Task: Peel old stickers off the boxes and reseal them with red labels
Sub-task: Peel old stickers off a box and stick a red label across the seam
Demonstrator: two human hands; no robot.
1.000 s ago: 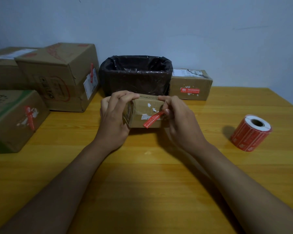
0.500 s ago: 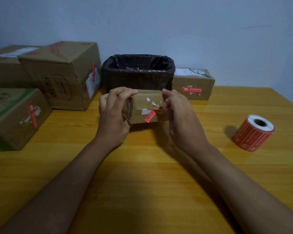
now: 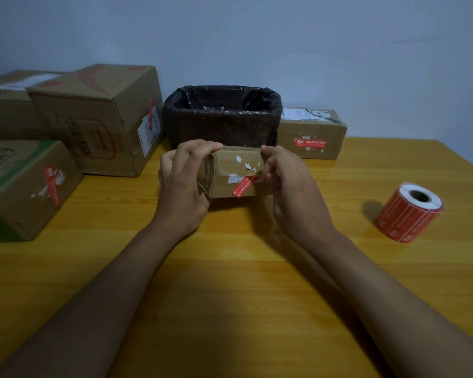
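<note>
A small cardboard box (image 3: 238, 170) with white sticker scraps on its front sits on the table centre. My left hand (image 3: 180, 184) grips its left end, fingers curled over the top edge. My right hand (image 3: 287, 181) is at the box's right end and pinches one end of a red label (image 3: 243, 186), which lies slanted across the box's front seam. Whether the label is stuck down along its length is not clear.
A black-lined bin (image 3: 224, 115) stands right behind the small box. Large cardboard boxes (image 3: 99, 118) are stacked at the left, another (image 3: 25, 186) at the near left. A box with a red label (image 3: 311, 135) stands back right. A roll of red labels (image 3: 410, 211) lies at right.
The red label's free end has come closer to the box front and sits lower on the seam. Both hands have kept their hold; the view shifted slightly.
</note>
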